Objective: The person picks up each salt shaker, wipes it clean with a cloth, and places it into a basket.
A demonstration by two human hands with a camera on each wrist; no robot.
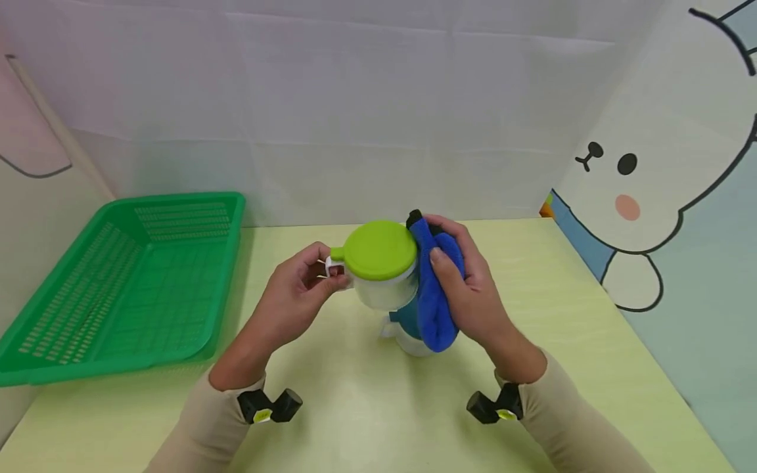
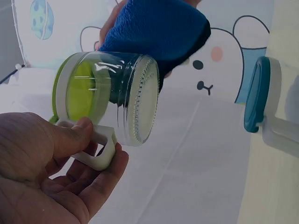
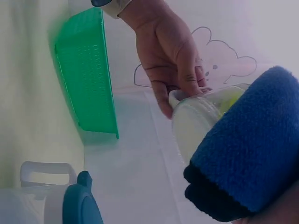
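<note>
A clear glass jar with a lime-green lid is held up off the table. My left hand grips it by its white handle, thumb on one side and fingers on the other. My right hand holds a folded blue cloth with dark edging against the jar's right side. Behind the cloth, much of that side is hidden. A second jar with a teal lid and a white handle stands on the table below, partly covered by the first jar and the cloth.
A green plastic basket with slotted walls sits at the table's left. The pale yellow table meets a white sheet at the back. A wall with a cartoon animal rises on the right.
</note>
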